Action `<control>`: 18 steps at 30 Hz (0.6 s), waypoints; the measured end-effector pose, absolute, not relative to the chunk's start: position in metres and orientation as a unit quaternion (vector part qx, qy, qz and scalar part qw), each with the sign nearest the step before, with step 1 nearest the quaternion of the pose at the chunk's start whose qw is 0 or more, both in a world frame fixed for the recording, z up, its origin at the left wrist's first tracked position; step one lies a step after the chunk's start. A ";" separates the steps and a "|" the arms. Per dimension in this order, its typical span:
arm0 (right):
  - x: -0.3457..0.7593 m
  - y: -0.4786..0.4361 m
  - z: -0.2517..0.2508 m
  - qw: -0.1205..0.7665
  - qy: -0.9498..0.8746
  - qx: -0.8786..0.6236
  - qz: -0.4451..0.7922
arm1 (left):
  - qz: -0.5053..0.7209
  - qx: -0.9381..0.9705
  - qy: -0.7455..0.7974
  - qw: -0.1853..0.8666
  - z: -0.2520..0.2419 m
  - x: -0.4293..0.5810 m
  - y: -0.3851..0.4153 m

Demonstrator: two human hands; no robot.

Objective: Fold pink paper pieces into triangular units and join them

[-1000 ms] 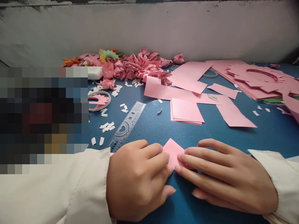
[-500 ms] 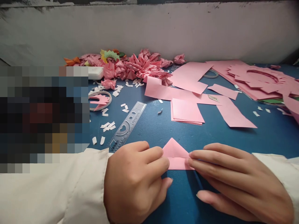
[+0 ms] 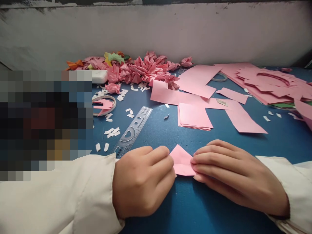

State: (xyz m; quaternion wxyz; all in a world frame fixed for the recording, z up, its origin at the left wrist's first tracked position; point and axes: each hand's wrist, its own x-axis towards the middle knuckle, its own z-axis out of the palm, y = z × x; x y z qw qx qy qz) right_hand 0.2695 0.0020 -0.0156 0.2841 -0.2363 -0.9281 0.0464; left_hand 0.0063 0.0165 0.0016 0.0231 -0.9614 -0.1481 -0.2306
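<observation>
Hands meet low on the blue table [image 3: 243, 143] in the head view: the left hand [image 3: 142, 182] and the right hand [image 3: 234, 177] both pinch a small folded pink paper [image 3: 181, 161] lying flat between them. A clear ruler [image 3: 133, 131] and a stack of pink squares [image 3: 193, 117] lie beyond.

Light: bright, even and soft; I read it as coming from above the ruler [image 3: 133, 130].
Shadows: faint, soft-edged on the blue tabletop [image 3: 170, 136] beneath the folded pink paper [image 3: 181, 161], left hand [image 3: 143, 182] and right hand [image 3: 234, 177], nearer me than the ruler.
Blur: heavy pixel block left of the ruler.
Edges: wall [image 3: 170, 29] line far behind the ruler bows slightly.
</observation>
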 end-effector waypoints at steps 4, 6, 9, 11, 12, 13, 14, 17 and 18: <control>0.271 0.003 -0.017 0.274 -0.923 -0.259 0.075 | -0.184 -0.960 -0.206 -0.039 0.003 0.006 0.020; 0.272 0.004 -0.018 0.271 -0.917 -0.278 0.086 | -0.175 -0.956 -0.228 -0.065 0.004 0.006 0.022; 0.274 0.006 -0.019 0.270 -0.907 -0.307 0.099 | -0.164 -0.947 -0.255 -0.103 0.005 0.005 0.025; 0.274 0.007 -0.019 0.269 -0.902 -0.321 0.104 | -0.159 -0.943 -0.267 -0.122 0.005 0.005 0.026; 0.274 0.007 -0.019 0.268 -0.900 -0.326 0.106 | -0.158 -0.941 -0.270 -0.128 0.005 0.006 0.027; 0.275 0.007 -0.019 0.268 -0.899 -0.330 0.106 | -0.157 -0.940 -0.272 -0.130 0.005 0.006 0.027; 0.274 0.007 -0.019 0.267 -0.898 -0.334 0.105 | -0.155 -0.940 -0.273 -0.131 0.005 0.006 0.027; 0.273 0.007 -0.019 0.262 -0.898 -0.341 0.098 | -0.146 -0.941 -0.274 -0.132 0.006 0.007 0.026; 0.273 0.006 -0.018 0.258 -0.899 -0.342 0.094 | -0.142 -0.942 -0.274 -0.133 0.007 0.007 0.026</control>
